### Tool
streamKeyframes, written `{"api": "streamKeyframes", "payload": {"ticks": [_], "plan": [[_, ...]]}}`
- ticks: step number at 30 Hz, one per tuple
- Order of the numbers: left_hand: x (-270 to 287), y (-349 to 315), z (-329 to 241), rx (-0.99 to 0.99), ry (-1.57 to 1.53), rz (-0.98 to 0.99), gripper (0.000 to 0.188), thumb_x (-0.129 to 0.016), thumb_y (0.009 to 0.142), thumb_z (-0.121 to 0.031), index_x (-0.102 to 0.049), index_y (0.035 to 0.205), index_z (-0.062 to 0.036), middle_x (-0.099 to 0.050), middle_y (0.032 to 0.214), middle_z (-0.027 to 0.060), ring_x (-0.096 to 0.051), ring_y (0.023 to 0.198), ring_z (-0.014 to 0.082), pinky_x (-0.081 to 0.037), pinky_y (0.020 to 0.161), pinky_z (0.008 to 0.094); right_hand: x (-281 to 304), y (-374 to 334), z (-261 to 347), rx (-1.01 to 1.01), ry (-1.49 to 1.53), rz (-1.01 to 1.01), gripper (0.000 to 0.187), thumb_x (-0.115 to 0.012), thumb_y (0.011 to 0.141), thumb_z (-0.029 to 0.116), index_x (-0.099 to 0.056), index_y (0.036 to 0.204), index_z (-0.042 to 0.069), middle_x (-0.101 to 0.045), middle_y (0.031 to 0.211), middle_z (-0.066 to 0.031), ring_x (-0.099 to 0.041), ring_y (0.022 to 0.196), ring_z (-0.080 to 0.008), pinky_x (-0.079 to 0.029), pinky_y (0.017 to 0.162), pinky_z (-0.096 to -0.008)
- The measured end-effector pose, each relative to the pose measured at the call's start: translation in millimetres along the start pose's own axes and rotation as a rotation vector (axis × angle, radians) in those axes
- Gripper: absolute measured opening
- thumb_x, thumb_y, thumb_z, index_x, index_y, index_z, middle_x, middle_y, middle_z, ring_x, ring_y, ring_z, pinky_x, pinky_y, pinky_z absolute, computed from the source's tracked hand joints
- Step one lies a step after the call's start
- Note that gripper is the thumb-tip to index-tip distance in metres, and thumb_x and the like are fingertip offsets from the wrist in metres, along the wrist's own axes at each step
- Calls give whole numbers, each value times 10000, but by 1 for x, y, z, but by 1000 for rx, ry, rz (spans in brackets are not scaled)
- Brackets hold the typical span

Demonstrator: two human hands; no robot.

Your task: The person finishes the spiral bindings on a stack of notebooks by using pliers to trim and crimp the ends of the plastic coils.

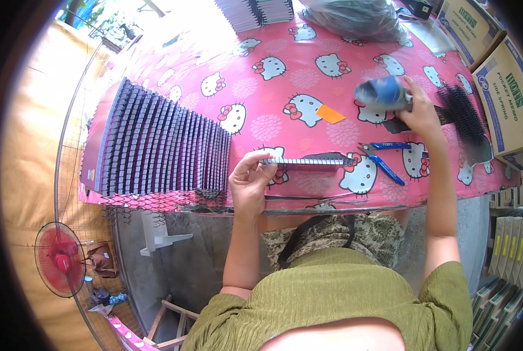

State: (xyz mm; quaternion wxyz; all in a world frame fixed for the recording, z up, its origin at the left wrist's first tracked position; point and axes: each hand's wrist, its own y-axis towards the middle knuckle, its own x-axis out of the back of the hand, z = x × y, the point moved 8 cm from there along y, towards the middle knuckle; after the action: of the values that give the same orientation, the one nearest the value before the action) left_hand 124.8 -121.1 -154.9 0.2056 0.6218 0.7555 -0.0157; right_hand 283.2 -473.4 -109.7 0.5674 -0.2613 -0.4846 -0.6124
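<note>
Pinched between the thumb and fingers of my left hand [251, 178] is a thin spiral notebook [305, 162], its bound edge up, near the table's front edge. My right hand [418, 111] is wrapped round a blue and grey rounded object [380, 93], held above the table at the right; motion smears it, so I cannot tell its kind. Blue-handled wire cutters [385, 159] lie with their handles apart between the notebook and my right forearm. An orange slip of paper [330, 114] is farther back. Black spiral coils [463, 114] lie in a pile beside my right hand.
A long row of spiral notebooks [162, 143] fills the table's left side. More notebooks [253, 13] and a plastic bag [355, 17] stand at the back. Cardboard boxes [510, 96] line the right. The pink tablecloth [244, 88] has cat faces. A red fan [61, 260] is lower left.
</note>
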Motion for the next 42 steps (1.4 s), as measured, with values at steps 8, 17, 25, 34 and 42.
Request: {"api": "streamKeyframes", "payload": {"ticks": [8,17,25,34,42], "plan": [[-5,3,13,57,-201,-45,181,-663,856,15,-586,1014,-31,-582,1002,48,-558,854,84,-503,677,200,6,-76,63,211,210,113,640,-759,755,287,-503,1288,42,-469,1323,-206,-440,1253,-360,-358,1036,-441],[-7,2,17,37,-256,-78,231,-697,797,72,-590,961,-50,-574,1017,61,-576,856,108,-515,712,213,-15,-124,55,158,-97,112,539,-694,805,261,-527,1256,18,-512,1206,-159,-451,1173,-339,-312,1015,-479],[-9,-1,11,-16,-206,-78,245,-689,797,86,-589,989,-28,-619,1004,103,-590,885,132,-525,752,252,-11,-119,71,185,89,5,427,-684,794,209,-592,1161,11,-541,1094,-151,-496,1047,-317,-369,925,-432],[-1,-4,-1,-83,73,-102,264,-640,816,124,-600,1035,-19,-584,1049,78,-576,948,132,-496,820,262,-20,-119,69,175,83,0,439,-701,758,198,-600,1147,22,-552,1076,-143,-492,1050,-328,-351,941,-451],[-7,2,2,-136,-55,-42,207,-625,844,95,-584,1009,-24,-549,1104,76,-558,954,118,-479,847,258,-21,-122,67,180,106,-42,440,-687,779,217,-588,1165,30,-547,1083,-147,-485,1062,-333,-344,945,-455]]}}
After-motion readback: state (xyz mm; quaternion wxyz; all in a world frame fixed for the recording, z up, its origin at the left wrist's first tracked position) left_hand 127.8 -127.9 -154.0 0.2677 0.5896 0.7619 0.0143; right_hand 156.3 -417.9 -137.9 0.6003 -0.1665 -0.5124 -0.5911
